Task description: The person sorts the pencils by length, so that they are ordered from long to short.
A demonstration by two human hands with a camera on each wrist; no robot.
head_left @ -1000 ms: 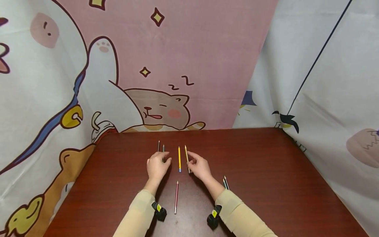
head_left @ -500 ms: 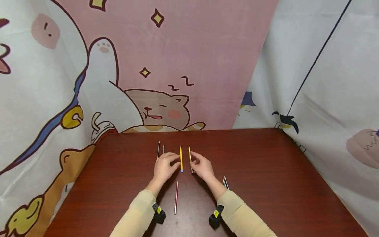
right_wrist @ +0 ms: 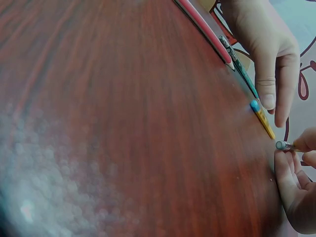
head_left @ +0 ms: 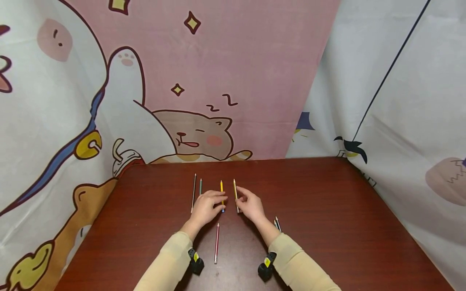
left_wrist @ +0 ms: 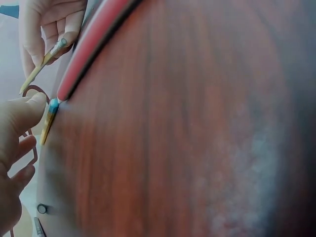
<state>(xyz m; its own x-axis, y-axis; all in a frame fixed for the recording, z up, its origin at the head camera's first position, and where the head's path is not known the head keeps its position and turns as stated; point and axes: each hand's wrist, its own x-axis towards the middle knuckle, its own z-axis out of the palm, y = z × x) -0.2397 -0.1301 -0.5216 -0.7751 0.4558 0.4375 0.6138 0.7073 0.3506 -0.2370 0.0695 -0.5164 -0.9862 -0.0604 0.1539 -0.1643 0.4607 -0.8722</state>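
Observation:
My right hand [head_left: 252, 205] pinches a pale yellow pencil [head_left: 235, 190] between thumb and fingers; its silvery end [right_wrist: 284, 145] shows in the right wrist view. Just left of it, a yellow pencil with a blue end [head_left: 221, 186] lies on the table, tip pointing away. Above that one is my left hand [head_left: 206, 207], its fingers reaching across and its thumb close to the blue end. Thumb and fingers look apart in the right wrist view [right_wrist: 269, 59]; any touch is not clear. Left of this hand lie a dark pencil [head_left: 193, 192] and a green pencil [head_left: 200, 186], partly covered.
Nearer the front edge, a red pencil [head_left: 217, 243] lies between the forearms. By the right sleeve [head_left: 291, 254], two dark pencils [head_left: 278, 223] are partly hidden. A printed cloth [head_left: 255, 81] hangs behind the brown table [head_left: 327, 194].
My left hand has moved right from the green pencil to over the yellow one. My right hand, with the pale yellow pencil, has shifted slightly right, widening the gap between the two pencils.

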